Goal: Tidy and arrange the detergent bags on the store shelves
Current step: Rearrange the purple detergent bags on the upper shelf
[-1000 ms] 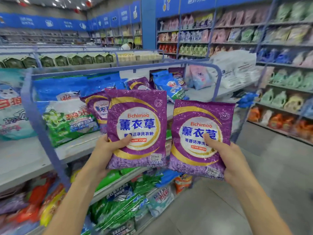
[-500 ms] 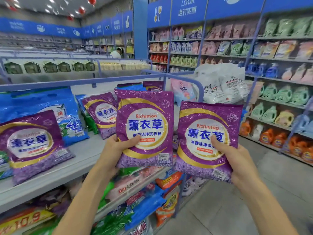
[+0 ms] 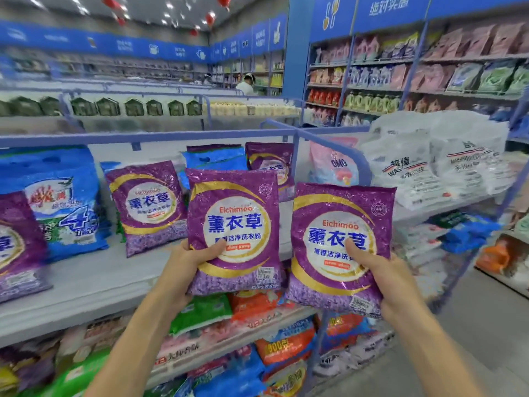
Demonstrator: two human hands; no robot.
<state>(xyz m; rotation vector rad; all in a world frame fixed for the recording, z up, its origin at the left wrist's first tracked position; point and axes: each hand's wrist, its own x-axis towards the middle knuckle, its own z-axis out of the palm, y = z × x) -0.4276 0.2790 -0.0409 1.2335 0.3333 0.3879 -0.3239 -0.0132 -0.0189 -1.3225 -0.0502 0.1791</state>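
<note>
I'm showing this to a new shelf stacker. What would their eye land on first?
The left hand holds one purple Eichimoo bag and the right hand a second purple bag, side by side at centre. Behind, on the grey shelf, a matching bag stands beside a large blue bag.

bare shelf (image 3: 94,282) ahead, blue rail (image 3: 171,136) apparently behind

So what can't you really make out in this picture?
All in the head view:
- Fingers of the left hand and right hand: hidden behind the left-held purple bag and right-held purple bag; only the thumbs show.
- The purple bag at the left edge: cut off by the frame.
- The rear purple bag: partly covered by the left-held purple bag.
- Packages on the far wall shelves: too blurred to read.
</note>
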